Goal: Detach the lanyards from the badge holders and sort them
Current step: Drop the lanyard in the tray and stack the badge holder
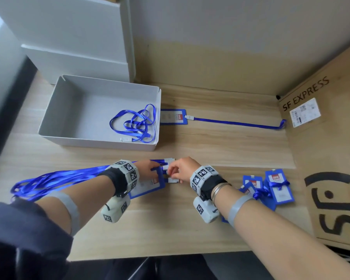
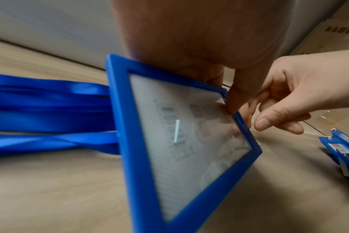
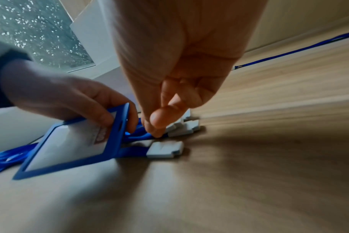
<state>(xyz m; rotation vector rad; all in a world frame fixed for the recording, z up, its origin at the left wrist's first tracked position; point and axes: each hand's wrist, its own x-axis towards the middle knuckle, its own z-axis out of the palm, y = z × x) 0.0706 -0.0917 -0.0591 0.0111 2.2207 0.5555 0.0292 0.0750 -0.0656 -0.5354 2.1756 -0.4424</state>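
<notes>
Hands meet at mid-worktop: left hand (image 1: 148, 168) grips the top edge of a blue-framed badge holder (image 1: 148, 185), tilting it up off the surface, thumb on its clear face; right hand (image 1: 180, 168) has fingertips pinched down at the strap just beside that edge, among several grey clips (image 3: 165, 149). Exactly what the pinch closes on is blurred. Worktop (image 1: 190, 219) is pale wood grain, set against a plain light wall, with a window at the far left showing speckled glass in the right wrist view. Large brown cardboard carton (image 1: 331, 178) stands along the right side, printed "SF EXPRESS" in black with a big "SF" logo and a white shipping label too small to read. White boxes (image 1: 73, 37) stacked at back left. Open grey tray (image 1: 55, 110) in front of them holds one loose blue lanyard (image 1: 135, 124), coiled. Bundle of blue lanyard straps (image 1: 55, 178) trails left from the held holder, under the left forearm. Another badge holder with lanyard attached (image 1: 173, 117) lies just right of the tray, strap stretched toward the carton. Pile of blue badge holders (image 1: 271, 186) sits near the right forearm, red header marks not readable.
</notes>
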